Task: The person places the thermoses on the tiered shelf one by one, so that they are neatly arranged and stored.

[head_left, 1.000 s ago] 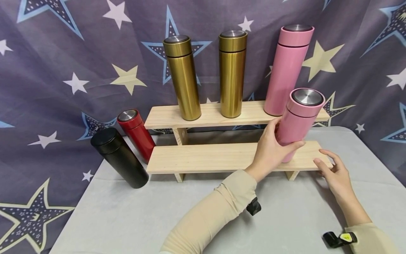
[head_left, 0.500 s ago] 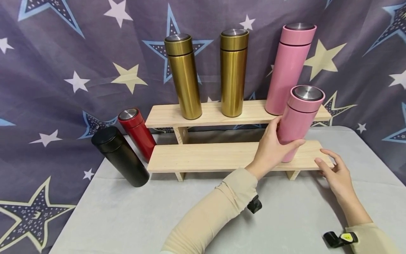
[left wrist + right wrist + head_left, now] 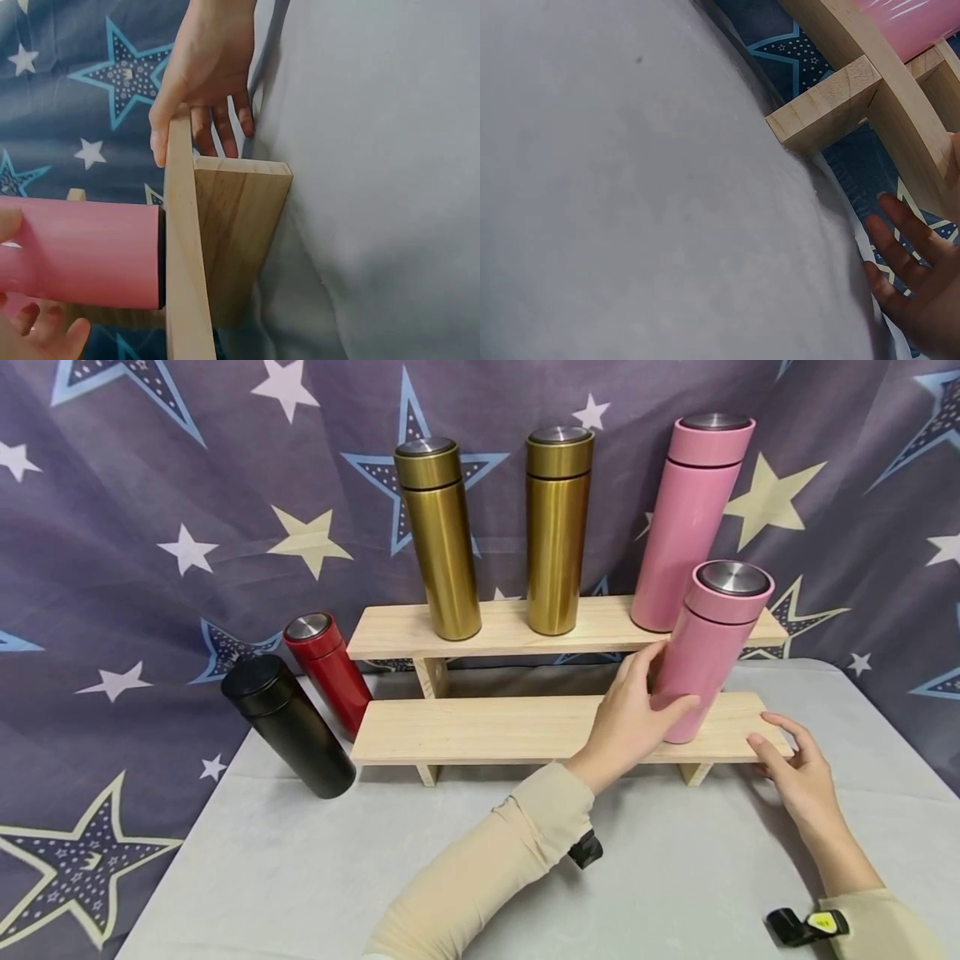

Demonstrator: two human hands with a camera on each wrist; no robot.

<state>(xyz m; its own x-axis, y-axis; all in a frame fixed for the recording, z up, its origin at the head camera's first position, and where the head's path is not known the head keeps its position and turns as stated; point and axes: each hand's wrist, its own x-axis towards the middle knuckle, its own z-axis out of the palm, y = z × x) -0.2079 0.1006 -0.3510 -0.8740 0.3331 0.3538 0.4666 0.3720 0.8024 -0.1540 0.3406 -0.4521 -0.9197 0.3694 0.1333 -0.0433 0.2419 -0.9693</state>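
Observation:
A pink thermos [image 3: 705, 652] with a steel-topped lid stands upright on the lower board of a two-tier wooden shelf [image 3: 480, 727], near its right end. My left hand [image 3: 622, 710] is loosely about its left side, thumb across the front. In the left wrist view, several fingertips lie spread below the thermos [image 3: 90, 255] there. My right hand [image 3: 802, 777] holds the right end of the lower board, thumb on top. From the left wrist view, its other fingers extend below the board [image 3: 184, 240]; in the right wrist view the fingers [image 3: 900, 247] are nearly straight.
Two gold thermoses [image 3: 450, 552] and a taller pink thermos [image 3: 690, 527] stand on the upper board [image 3: 502, 627]. Left of the shelf, a black thermos [image 3: 300, 735] and a red thermos [image 3: 333, 677] stand on the grey-covered table [image 3: 300, 877]. A star-patterned curtain [image 3: 225, 485] hangs behind.
My left hand has loosened and drawn slightly left, its thumb sliding back across the pink thermos. The thermos stays on the lower board; my right hand stays at the board's end.

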